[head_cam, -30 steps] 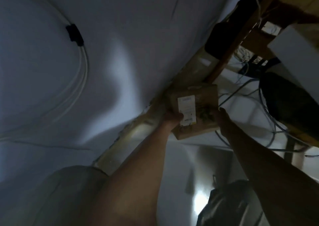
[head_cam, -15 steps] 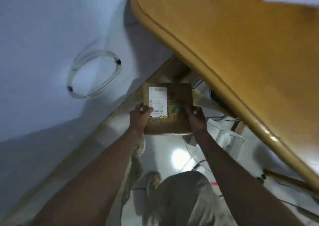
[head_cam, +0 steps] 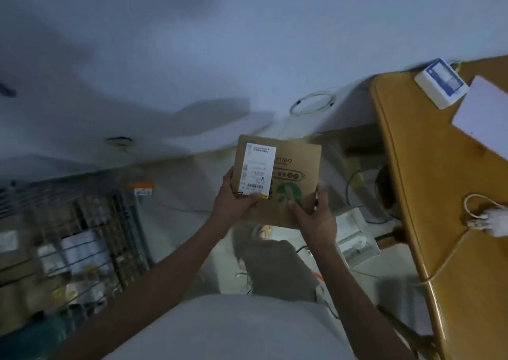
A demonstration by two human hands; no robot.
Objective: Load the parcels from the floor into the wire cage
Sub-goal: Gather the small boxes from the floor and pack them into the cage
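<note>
Parcel (head_cam: 286,178), a flat brown carton with a white label at its ten o'clock corner and a green recycling mark, sits at centre frame, held above the floor; left hand (head_cam: 236,203) grips its near-left edge, thumb on the label's lower end; right hand (head_cam: 316,216) grips the near-right corner, fingers (head_cam: 295,208) curled over the face; wire cage (head_cam: 82,238), blurred and holding parcels, stands at eight o'clock, well apart; wooden bench (head_cam: 439,194) lies at three o'clock.
</note>
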